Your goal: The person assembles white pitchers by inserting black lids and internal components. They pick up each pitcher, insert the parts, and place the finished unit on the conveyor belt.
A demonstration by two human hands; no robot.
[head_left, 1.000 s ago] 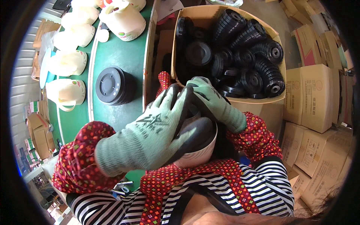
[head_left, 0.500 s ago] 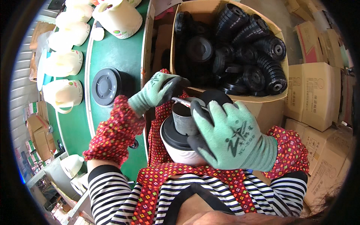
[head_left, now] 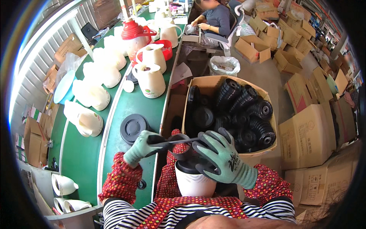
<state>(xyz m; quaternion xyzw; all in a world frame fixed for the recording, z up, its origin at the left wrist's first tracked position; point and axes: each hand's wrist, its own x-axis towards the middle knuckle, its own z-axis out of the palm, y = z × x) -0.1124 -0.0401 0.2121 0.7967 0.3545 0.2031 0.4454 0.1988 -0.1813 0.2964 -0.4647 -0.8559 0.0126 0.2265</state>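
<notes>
A white jug body stands upside down against my apron, its black base part facing up. Above it sits a grey metal tube-shaped tool with a thin bar across its top. My left hand, in a green glove with dark fingertips, is closed on the bar's left end. My right hand, gloved alike, closes on the bar's right end, its thumb low beside the black part. The tube's lower edge is partly hidden.
A cardboard box of stacked black round parts stands ahead. On the green bench at left are a black disc, several cream jugs and a red-topped jug. A co-worker sits far ahead; cartons line the right.
My view has tilted up, bringing the co-worker and farther bench into sight. The bar across the tube has turned from slanting to nearly level, with both hands near its ends.
</notes>
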